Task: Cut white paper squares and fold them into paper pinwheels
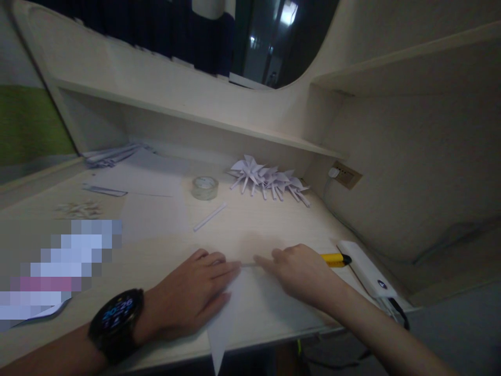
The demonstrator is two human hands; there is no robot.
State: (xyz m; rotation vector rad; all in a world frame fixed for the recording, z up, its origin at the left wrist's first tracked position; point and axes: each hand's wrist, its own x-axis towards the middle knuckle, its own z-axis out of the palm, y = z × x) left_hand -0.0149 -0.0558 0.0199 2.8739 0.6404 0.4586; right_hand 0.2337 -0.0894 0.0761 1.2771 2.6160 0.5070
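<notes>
Both hands — left hand (195, 295), right hand (301, 271) — press folded paper (235, 308).

Roll of tape (204, 187) out on the desk (274, 219), near a thin paper stick (210, 217). Pile of folded paper pinwheels (270, 181) farther back, under the shelf (188, 117). Yellow cutter (335, 259) right beside a white power bank (366, 269). Flat paper sheets (148, 201) and a stack of strips (111, 155) off to the left. Wall socket (344, 175) with a white plug.
</notes>
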